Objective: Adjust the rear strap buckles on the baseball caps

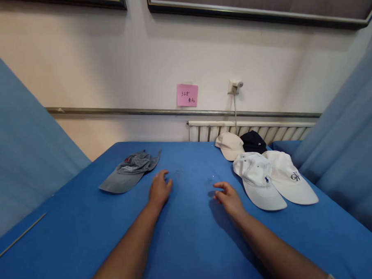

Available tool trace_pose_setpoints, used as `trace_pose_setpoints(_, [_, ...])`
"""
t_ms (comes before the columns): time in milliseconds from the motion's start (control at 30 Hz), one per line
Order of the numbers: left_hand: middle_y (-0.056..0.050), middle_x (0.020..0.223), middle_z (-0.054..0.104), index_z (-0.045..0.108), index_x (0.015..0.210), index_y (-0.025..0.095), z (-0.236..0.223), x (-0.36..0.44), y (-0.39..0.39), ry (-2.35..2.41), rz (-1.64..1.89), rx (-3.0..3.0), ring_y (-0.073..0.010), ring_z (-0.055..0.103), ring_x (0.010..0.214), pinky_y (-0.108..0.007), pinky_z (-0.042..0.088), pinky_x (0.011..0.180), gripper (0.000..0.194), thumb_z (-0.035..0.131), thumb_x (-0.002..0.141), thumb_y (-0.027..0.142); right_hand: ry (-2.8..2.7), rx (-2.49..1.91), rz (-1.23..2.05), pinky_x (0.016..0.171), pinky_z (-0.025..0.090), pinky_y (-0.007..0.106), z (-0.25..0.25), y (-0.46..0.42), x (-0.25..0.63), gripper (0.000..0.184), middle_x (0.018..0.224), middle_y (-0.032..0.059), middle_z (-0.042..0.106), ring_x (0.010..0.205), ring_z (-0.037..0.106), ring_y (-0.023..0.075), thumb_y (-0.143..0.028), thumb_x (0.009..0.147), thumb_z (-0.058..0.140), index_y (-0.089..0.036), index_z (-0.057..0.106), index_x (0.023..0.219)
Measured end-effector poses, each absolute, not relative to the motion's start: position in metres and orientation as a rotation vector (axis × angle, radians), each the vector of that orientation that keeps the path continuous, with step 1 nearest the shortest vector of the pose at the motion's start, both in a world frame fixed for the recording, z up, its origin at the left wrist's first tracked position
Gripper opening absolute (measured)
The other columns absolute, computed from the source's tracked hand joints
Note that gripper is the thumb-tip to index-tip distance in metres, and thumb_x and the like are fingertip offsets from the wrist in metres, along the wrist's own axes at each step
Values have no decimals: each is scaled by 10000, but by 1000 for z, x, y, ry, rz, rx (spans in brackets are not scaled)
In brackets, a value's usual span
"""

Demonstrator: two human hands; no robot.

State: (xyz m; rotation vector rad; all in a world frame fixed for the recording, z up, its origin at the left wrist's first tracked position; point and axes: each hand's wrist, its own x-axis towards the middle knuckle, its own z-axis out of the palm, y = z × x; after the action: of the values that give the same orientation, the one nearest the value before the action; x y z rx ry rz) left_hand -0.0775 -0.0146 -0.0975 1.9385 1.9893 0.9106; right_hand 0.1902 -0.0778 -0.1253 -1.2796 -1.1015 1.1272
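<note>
My left hand [159, 188] rests palm down on the blue table [190, 238], fingers loosely apart, holding nothing. A flattened grey denim cap [128, 173] lies just to its left. My right hand [228, 197] hovers slightly above the table with its fingers curled and apart, empty. Right beside it lies a white cap with a small dark logo [257, 179], and another white cap with dark letters [289, 178] overlaps that one. Behind them sit a beige cap [229, 145] and a dark navy cap [253, 141].
A pink sticky note [187, 94] and a wall socket with a hanging cable [234, 88] are on the wall behind. A white radiator [250, 128] runs along the table's far edge. Blue fabric panels [17, 155] stand on both sides.
</note>
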Motion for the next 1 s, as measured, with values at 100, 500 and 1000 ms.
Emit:
trace_pose_setpoints(100, [-235, 1501, 383, 481, 1339, 46, -87, -116, 0, 2322, 1000, 1844, -351, 319, 1412, -465, 251, 1157, 523, 475, 840, 204, -1249, -1281, 1137, 540, 431, 256, -145, -61, 175, 152, 634, -21, 622, 563, 582, 155, -279, 718, 618, -202, 649, 846])
trace_pose_setpoints(500, [-232, 1339, 552, 642, 1223, 118, -89, -168, 33, 2757, 673, 1798, -459, 442, 1203, -589, 394, 926, 447, 489, 855, 318, -1539, -1171, 1116, 639, 454, 266, -169, -61, 186, 157, 742, -10, 637, 670, 579, 152, -218, 777, 533, -207, 653, 877])
trace_pose_setpoints(1000, [-224, 1111, 664, 707, 1009, 117, -90, -167, 43, 2669, 621, 1932, -451, 475, 1163, -609, 379, 918, 322, 512, 863, 328, -1663, -1212, 993, 675, 459, 257, -164, -60, 185, 181, 790, 0, 663, 709, 586, 148, -144, 793, 536, -204, 667, 902])
